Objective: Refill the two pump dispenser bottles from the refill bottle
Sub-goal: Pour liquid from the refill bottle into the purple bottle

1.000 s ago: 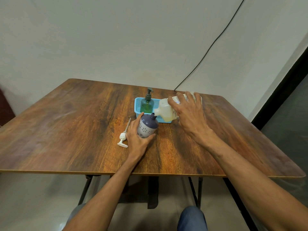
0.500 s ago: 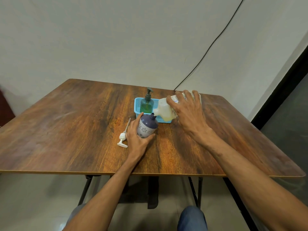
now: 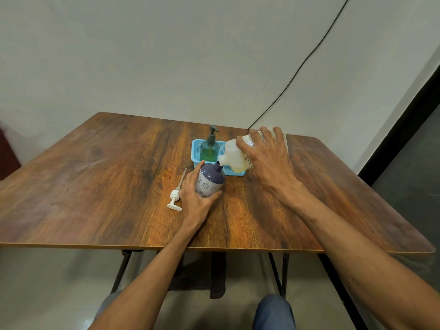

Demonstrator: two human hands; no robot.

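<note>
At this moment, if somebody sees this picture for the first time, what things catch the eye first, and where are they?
At table centre, the right hand tips a pale refill bottle so its mouth meets the open neck of a purple flowered bottle, gripped by the left hand. Behind, a green pump bottle stands in a blue basket; a white pump lies left.

A: so where's everything sitting?

B: the purple bottle (image 3: 210,181) with white flowers stands on the table, pump off, neck open. its white pump (image 3: 176,198) lies flat just to the left, tube pointing away.

A: and the refill bottle?

B: the refill bottle (image 3: 234,158) is whitish, tipped on its side, yellowish liquid inside, spout right at the purple one's neck. the green bottle (image 3: 209,148) stands upright in the blue basket, dark pump on.
</note>
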